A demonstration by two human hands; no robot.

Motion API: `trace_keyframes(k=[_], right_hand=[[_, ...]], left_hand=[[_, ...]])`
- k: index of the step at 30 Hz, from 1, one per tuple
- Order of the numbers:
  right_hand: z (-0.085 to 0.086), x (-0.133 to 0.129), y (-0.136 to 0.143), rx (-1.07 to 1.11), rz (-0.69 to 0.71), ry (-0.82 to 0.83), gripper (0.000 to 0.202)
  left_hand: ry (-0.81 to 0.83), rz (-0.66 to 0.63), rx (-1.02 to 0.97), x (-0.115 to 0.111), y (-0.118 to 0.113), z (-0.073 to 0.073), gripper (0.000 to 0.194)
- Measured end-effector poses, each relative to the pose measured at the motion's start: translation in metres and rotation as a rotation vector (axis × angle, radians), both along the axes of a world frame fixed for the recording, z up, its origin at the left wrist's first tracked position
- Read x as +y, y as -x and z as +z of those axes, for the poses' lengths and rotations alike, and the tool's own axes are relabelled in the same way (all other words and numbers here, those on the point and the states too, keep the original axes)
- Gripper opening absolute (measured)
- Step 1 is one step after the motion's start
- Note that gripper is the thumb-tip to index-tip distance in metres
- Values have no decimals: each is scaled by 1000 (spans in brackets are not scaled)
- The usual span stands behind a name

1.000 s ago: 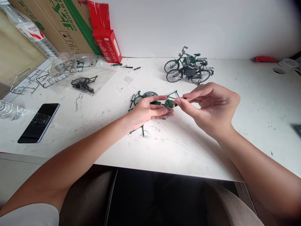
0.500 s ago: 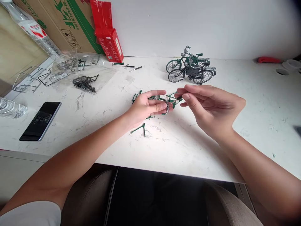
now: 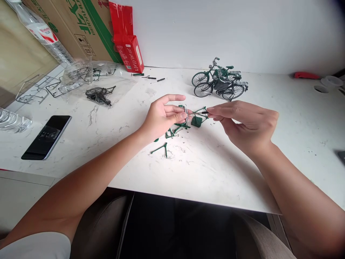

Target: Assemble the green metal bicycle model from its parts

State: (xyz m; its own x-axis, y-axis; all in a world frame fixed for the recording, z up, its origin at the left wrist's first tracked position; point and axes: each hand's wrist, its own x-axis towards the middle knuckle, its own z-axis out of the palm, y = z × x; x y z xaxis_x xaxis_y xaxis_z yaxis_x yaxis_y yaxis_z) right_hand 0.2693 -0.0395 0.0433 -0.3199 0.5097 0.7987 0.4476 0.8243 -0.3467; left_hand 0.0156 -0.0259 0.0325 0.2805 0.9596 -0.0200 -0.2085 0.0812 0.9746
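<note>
Between the thumb and fingers of my left hand [image 3: 164, 114] is a small silver handlebar piece [image 3: 186, 116]. My right hand [image 3: 242, 124] pinches the dark handle of a thin screwdriver [image 3: 202, 113], whose metal shaft points left and meets the silver piece. Below and behind the hands lie green model bicycle parts: a frame with a square green panel [image 3: 197, 122], a small bracket [image 3: 169, 133] and a V-shaped fork [image 3: 165, 146]. Several tiny bits are scattered near them on the white table [image 3: 188, 172].
Two assembled model bicycles [image 3: 219, 84] stand at the back. On the left are a phone [image 3: 47, 137], bagged black parts [image 3: 98, 97], a bottle [image 3: 44, 34] and a cardboard box [image 3: 81, 25]. A red packet [image 3: 129, 54] stands near small tools [image 3: 157, 80].
The silver piece is now turned more upright in my left hand, which has shifted slightly left. The screwdriver lies more level, and more green parts show below my hands. The view has shifted slightly.
</note>
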Motion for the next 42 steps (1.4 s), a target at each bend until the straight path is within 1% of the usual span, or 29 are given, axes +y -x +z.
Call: trace_keyframes(k=[2, 4, 9, 11, 13, 18, 23, 25, 28, 33, 38, 42], right_hand=[[0, 1, 0, -51, 14, -91, 45], [-2, 2, 0, -94, 7, -115, 43], [-6, 3, -2, -145, -73, 80, 13], [-8, 3, -2, -164, -72, 124, 8], [-9, 3, -2, -178, -62, 122, 8], [-12, 3, -1, -197, -76, 127, 10], [-14, 3, 1, -158, -9, 212, 11], [-13, 2, 2, -149, -5, 253, 13], [-12, -1, 3, -173, -33, 313, 22], [-9, -7, 6, -233, -103, 419, 43], [-11, -7, 7, -232, -134, 461, 46], [-14, -4, 7, -233, -135, 484, 48]], left_hand=[[2, -12, 5, 1, 0, -3, 54], [7, -12, 7, 3, 0, -6, 55], [-20, 12, 20, 6, 2, -8, 55], [-43, 15, 40, 6, 3, -8, 53], [-56, 15, 58, 6, 3, -9, 52], [-55, 4, 74, 6, 2, -12, 53], [-35, 15, 67, 5, 1, -11, 55], [-36, 15, 66, 5, 1, -11, 55], [-62, 6, 85, 6, 1, -14, 54], [-103, -8, 121, 7, 0, -21, 54], [-125, 21, 114, 7, -1, -22, 51], [-150, 9, 110, 6, -2, -23, 52]])
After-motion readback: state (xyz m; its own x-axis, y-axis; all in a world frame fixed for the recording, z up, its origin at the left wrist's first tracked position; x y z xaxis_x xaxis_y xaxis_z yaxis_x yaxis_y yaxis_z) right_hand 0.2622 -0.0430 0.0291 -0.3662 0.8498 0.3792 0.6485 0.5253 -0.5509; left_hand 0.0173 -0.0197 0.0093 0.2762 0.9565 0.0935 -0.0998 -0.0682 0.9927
